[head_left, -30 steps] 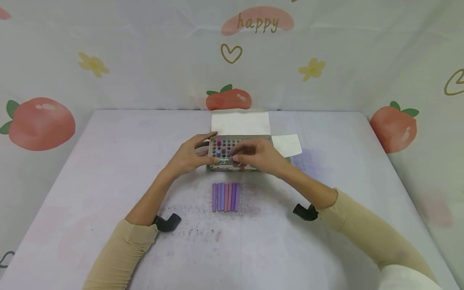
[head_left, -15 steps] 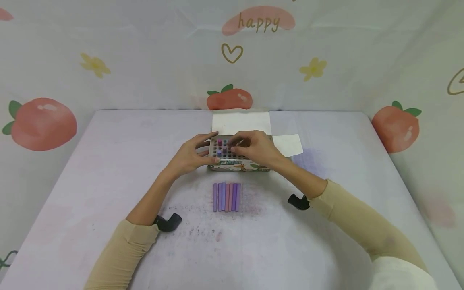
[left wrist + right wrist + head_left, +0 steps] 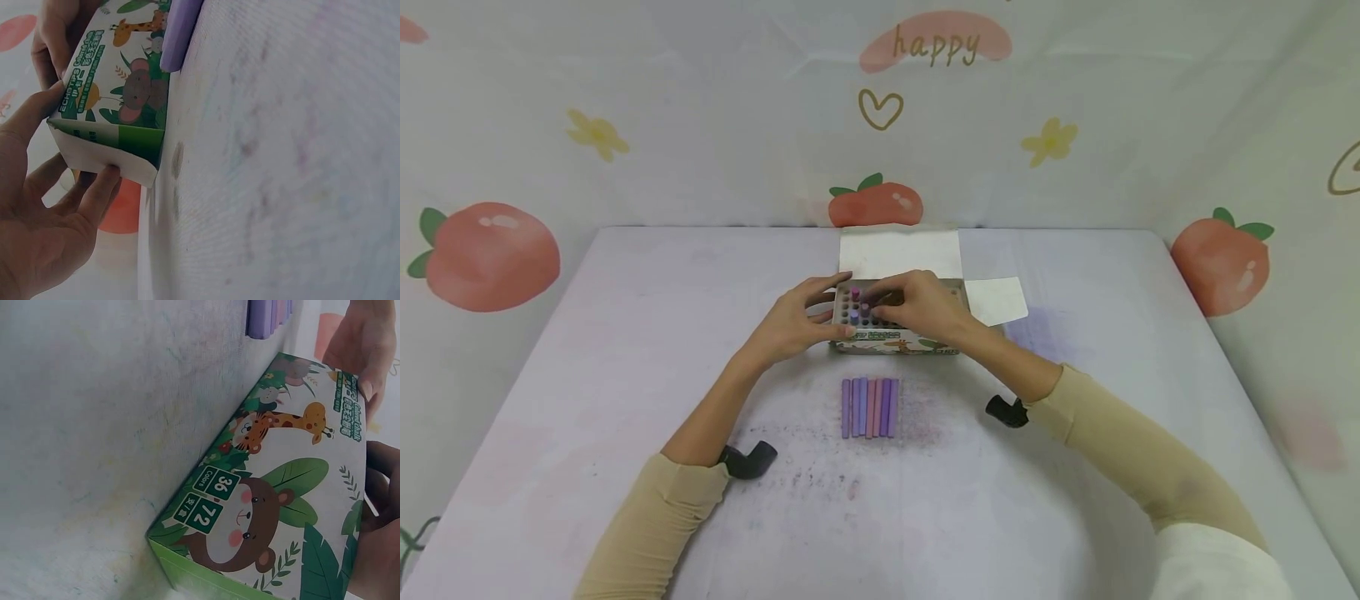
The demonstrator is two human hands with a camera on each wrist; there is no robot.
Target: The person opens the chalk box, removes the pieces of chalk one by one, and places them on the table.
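The printed chalk box stands with its lid raised, a grid of round holes facing up. My left hand grips its left end, thumb at the front top edge and fingers by the side flap. Over the holes, my right hand has thumb and forefinger together around a chalk stick mostly hidden by the fingers. A magenta chalk stick, a dark purple chalk stick and a blue chalk stick stand upright in holes near the left end.
Several purple, blue and pink chalk sticks lie side by side in front of the box. The white lid leans back and a side flap sticks out right. Chalk dust marks the tabletop.
My right hand has moved back and left across the holes, towards the standing chalk sticks. My left hand stays on the box, and the row of sticks lies as before.
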